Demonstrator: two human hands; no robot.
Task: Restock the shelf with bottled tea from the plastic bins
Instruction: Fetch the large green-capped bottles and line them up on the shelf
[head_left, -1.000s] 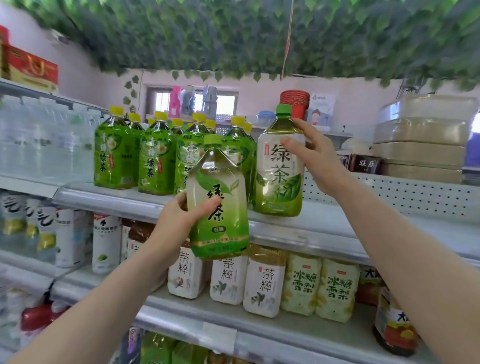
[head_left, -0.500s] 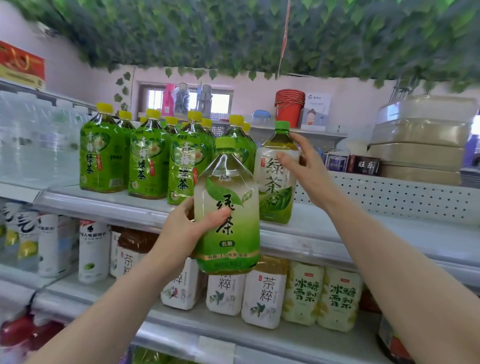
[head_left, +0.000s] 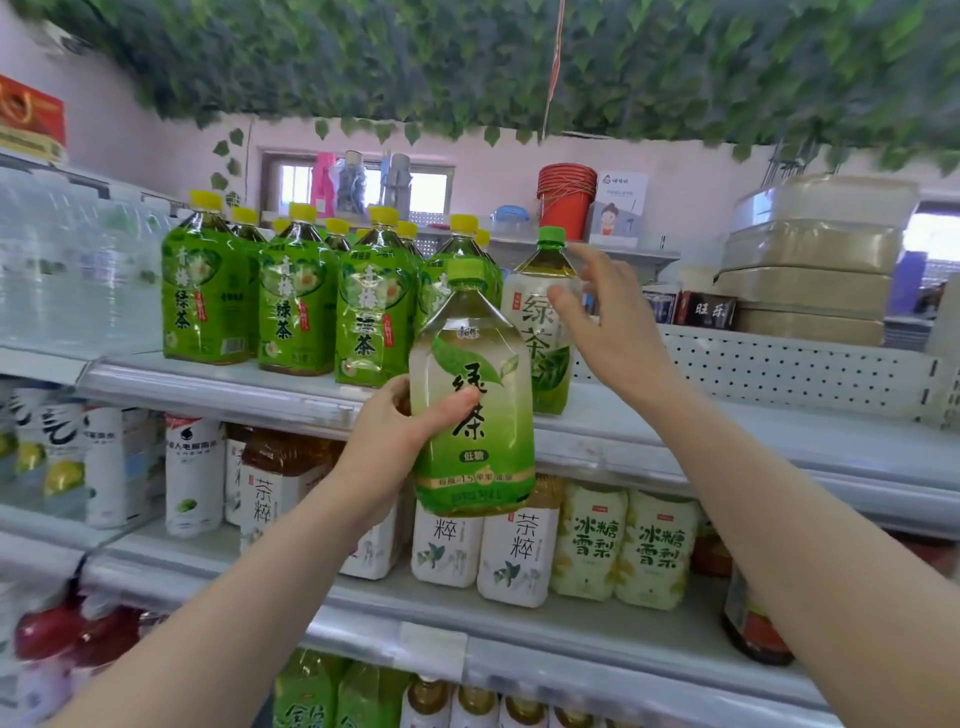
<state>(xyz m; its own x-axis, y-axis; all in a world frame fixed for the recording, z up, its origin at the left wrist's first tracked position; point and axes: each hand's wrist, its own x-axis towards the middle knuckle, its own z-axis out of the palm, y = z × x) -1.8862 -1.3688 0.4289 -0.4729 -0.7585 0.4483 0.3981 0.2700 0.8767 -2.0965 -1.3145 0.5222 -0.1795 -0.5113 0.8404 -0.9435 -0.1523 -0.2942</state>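
My left hand (head_left: 392, 441) grips a green-capped green tea bottle (head_left: 475, 415) by its side and holds it upright in front of the upper shelf's edge (head_left: 727, 447). A second bottle of the same tea (head_left: 537, 317) stands on that shelf, just right of the yellow-capped row. My right hand (head_left: 615, 332) is beside this standing bottle with fingers spread and straight. Only the thumb tip is at its shoulder. No plastic bin is in view.
Several yellow-capped green tea bottles (head_left: 296, 306) fill the upper shelf's left part, with water bottles (head_left: 62, 270) further left. Bare shelf runs right along the perforated back panel (head_left: 779, 369). The shelf below holds white tea cartons (head_left: 517, 561) and pear drinks (head_left: 623, 545).
My right hand has let go of the standing bottle after pushing it back on the shelf, and its fingers have spread. My left hand still holds its bottle at about the same height.
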